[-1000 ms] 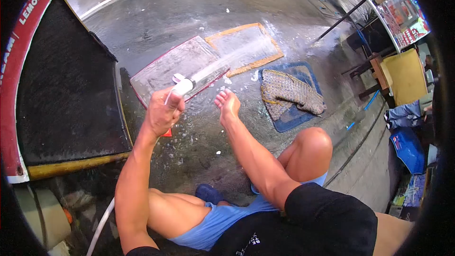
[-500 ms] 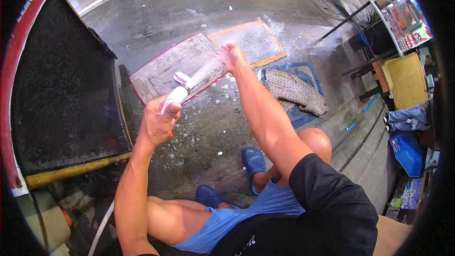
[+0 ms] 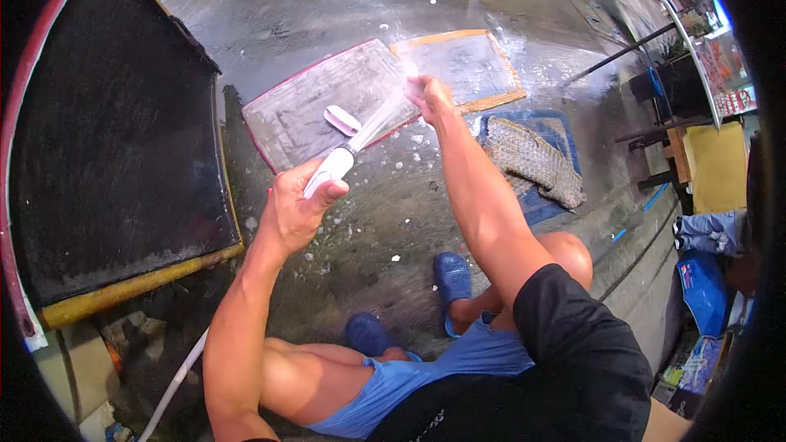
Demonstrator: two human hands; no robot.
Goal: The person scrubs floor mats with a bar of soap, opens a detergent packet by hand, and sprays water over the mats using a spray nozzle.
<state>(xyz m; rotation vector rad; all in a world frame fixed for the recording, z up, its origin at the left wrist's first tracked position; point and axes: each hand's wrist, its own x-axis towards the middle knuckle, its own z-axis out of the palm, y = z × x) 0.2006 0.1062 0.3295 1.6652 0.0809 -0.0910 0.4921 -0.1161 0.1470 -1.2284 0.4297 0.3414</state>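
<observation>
My left hand (image 3: 299, 203) is wrapped round a white spray nozzle (image 3: 334, 167), which shoots a jet of water up and to the right. In that jet is my right hand (image 3: 431, 98), its fingers partly spread and holding nothing. Below the jet lies a grey mat with a red edge (image 3: 295, 110), and a white brush-like object (image 3: 342, 120) rests on it. An orange-edged mat (image 3: 458, 65) touches its right side. Further right, a folded woven mat (image 3: 532, 155) lies on a blue mat (image 3: 565, 135).
A black panel with a yellow lower edge (image 3: 147, 285) stands at the left. A pale hose (image 3: 176, 381) runs along the lower left. Blue slippers (image 3: 452, 278) are on the wet ground. At the right are a yellow cloth (image 3: 716, 168) and a blue bag (image 3: 702, 290).
My right hand has moved up and forward from beside the nozzle into the water jet, its fingers opening out. The view has shifted, so the mats appear further right.
</observation>
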